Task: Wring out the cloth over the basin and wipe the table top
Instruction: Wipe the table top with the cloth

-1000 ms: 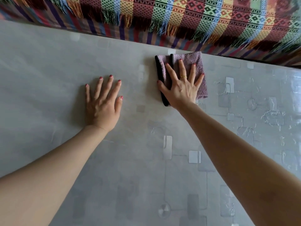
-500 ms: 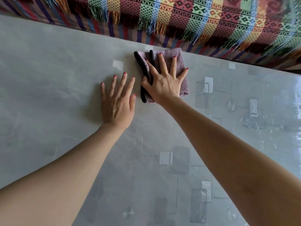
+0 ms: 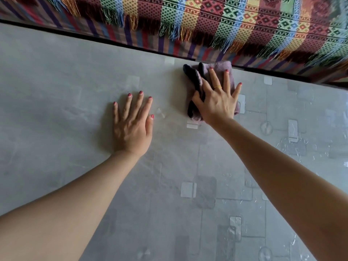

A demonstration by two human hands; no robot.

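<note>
A folded purple cloth (image 3: pixel 220 69) with a black edge lies flat on the grey table top (image 3: pixel 56 95), close to its far edge. My right hand (image 3: pixel 216 103) presses down on the cloth with fingers spread and the thumb against the black edge. My left hand (image 3: pixel 131 129) rests palm down on the bare table, a hand's width to the left of the cloth, holding nothing. No basin is in view.
A colourful woven blanket with fringes (image 3: pixel 226 25) hangs just beyond the table's far edge. The table's right side (image 3: pixel 293 140) shines with a pattern of squares and wet-looking streaks.
My right hand slid the cloth left toward my left hand, then back to the right along the far edge. My left hand stayed flat on the table.
</note>
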